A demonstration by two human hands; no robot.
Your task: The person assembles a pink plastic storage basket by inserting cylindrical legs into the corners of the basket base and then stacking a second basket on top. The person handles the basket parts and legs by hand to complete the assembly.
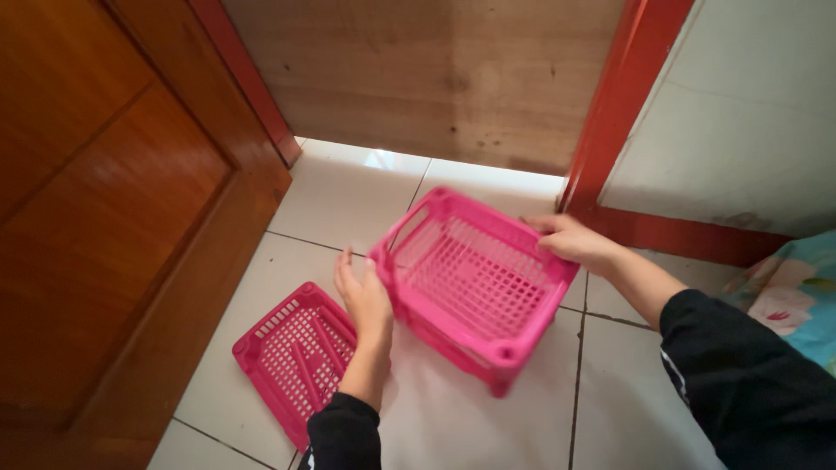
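Your fingers (533, 224) on the right hand (570, 241) curl over the far rim of the pink basket (475, 283), at about two o'clock on it, thumb side toward you, gripping the edge. Your left hand (366, 300) stands edge-on against the basket's near-left wall, at about nine o'clock; its fingers are straight and close together, pressed flat to the plastic rather than wrapped round it.

You hold the basket between both hands, tilted so its open mouth faces up toward you. It is a rectangular crate of glossy moulded plastic, with rounded corners, a thick rim and a grid of small square holes through the walls and base. Its long axis runs from ten o'clock to four o'clock, and the near corner dips toward the white tiled floor (461, 418); you cannot tell whether that corner touches the tiles.

At eight o'clock from the basket, just beside your left wrist, a flat pink lattice panel (292, 361) of the same plastic lies on the floor, ribbed and perforated. A varnished wooden door (113, 218) stands at nine o'clock.
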